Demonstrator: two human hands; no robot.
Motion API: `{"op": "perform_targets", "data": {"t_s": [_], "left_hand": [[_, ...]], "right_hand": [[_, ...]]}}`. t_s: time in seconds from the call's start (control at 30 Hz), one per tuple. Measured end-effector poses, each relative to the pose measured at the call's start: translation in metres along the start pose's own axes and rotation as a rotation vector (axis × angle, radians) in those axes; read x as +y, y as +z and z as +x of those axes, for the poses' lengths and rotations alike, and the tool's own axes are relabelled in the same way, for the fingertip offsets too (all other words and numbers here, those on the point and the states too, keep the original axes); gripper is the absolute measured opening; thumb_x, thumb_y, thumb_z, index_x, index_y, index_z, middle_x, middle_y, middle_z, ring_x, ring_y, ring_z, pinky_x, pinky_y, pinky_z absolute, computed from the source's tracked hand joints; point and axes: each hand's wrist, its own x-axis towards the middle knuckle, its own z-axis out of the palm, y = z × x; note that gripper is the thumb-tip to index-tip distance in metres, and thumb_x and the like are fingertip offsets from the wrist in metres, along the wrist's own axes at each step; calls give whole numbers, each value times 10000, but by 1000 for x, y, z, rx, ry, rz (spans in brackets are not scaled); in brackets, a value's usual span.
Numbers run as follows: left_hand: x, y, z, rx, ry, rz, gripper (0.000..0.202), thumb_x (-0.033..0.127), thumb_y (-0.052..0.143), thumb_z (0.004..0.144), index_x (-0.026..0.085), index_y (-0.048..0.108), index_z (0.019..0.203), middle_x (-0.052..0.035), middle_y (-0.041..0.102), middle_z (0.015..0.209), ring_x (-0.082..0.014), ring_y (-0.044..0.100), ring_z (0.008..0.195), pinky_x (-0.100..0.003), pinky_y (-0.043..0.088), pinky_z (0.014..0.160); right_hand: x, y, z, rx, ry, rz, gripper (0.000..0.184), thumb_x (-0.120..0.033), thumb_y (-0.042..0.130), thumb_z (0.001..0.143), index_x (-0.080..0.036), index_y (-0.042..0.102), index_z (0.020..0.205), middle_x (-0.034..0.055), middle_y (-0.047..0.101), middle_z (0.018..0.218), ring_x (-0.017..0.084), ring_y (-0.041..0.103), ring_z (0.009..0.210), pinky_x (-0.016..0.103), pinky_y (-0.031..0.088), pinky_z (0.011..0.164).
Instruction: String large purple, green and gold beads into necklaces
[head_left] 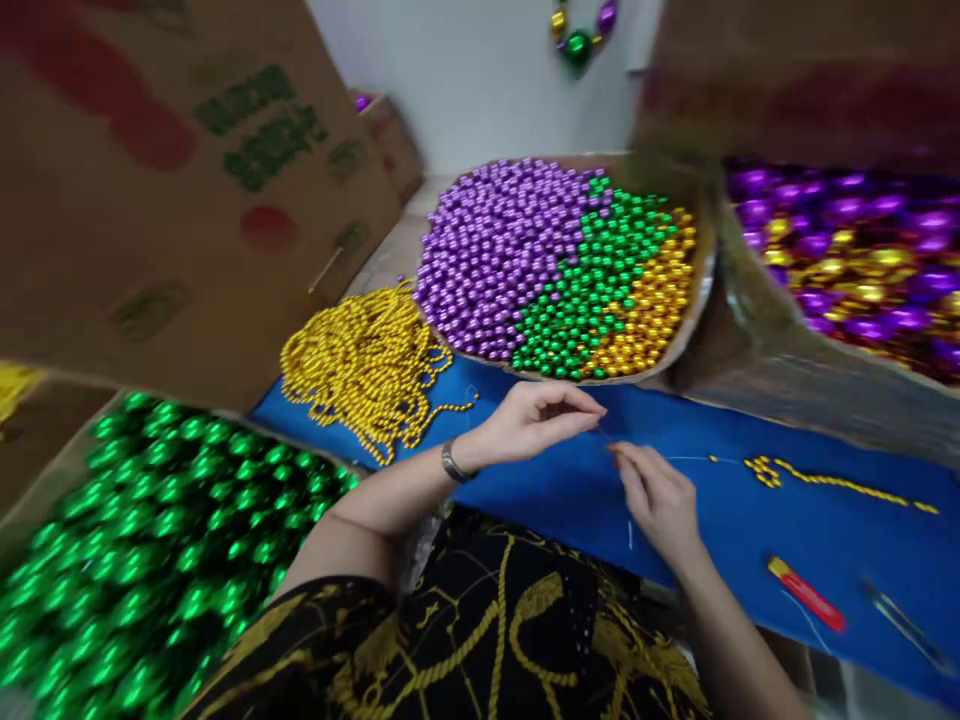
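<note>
My left hand and my right hand meet over a blue cloth, fingertips pinched together on a thin pale thread. The thread runs right to a short strand of small gold beads lying on the cloth. A wristwatch sits on my left wrist. Just beyond my hands a round tray holds purple beads, green beads and gold beads.
A heap of gold bead strands lies left of the tray. A box of large green beads is at near left, a box of purple and gold beads at right. A red lighter and a metal tool lie on the cloth.
</note>
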Motion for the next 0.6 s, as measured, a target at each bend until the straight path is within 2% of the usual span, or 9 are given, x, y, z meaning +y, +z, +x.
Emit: {"op": "perform_targets", "data": {"t_s": [0.07,0.13,0.17,0.2,0.23,0.3,0.37,0.47,0.6], "left_hand": [[6,-51,-32,238,52,255,245,327,684,860,198,715,1065,-66,743,986,-161,694,879,-295,555,819],[2,-117,-83,829,82,616,222,352,650,878,172,706,997,-64,728,968,-155,671,890,-292,533,854],[-4,-151,-114,1135,11,789,245,358,606,898,146,687,990,-81,717,965,-165,662,893,-304,524,860],[-12,-181,-146,1323,-178,940,285,346,533,933,123,659,1059,-108,704,1030,-182,655,940,-325,511,894],[-21,-206,-178,1401,-434,1061,311,318,478,950,104,631,1117,-130,691,1087,-202,647,989,-348,492,932],[-43,-237,-235,1201,-1027,1139,341,291,477,932,85,593,1178,-165,660,1188,-264,602,1139,-396,439,1010],[-67,-245,-272,1075,-1204,1073,379,298,603,854,73,601,1159,-177,680,1155,-310,600,1150,-403,440,999],[-103,-237,-290,954,-1246,990,488,311,703,786,84,587,1203,-156,699,1148,-289,629,1110,-334,459,956],[-135,-236,-277,899,-1242,962,601,355,698,810,64,505,1300,-176,671,1215,-260,629,1107,-281,460,918]], "right_hand": [[4,0,-4,-8,65,23,217,-293,494,982,-221,684,1059,21,723,795,134,679,619,242,558,633],[10,1,-9,9,173,37,250,-340,487,987,-207,675,1084,17,718,777,124,664,571,231,540,589],[14,1,-12,17,224,43,272,-364,486,988,-198,670,1099,16,712,768,123,659,563,231,532,581],[16,1,-14,20,261,42,296,-387,485,986,-190,668,1111,19,705,762,128,656,569,238,528,587],[17,2,-16,24,281,31,319,-407,486,984,-183,670,1117,25,699,761,136,654,581,251,524,602],[16,4,-18,15,286,-14,358,-434,485,980,-172,681,1125,50,696,781,161,653,622,285,511,638],[12,5,-19,-1,272,-68,390,-454,478,979,-165,695,1125,72,697,792,187,651,652,312,490,650],[4,7,-17,-39,267,-94,428,-473,456,981,-168,694,1164,93,695,820,221,652,686,346,476,650],[-1,13,-15,-40,250,-135,399,-486,449,981,-238,688,1184,93,703,810,243,664,682,363,477,623]]}}
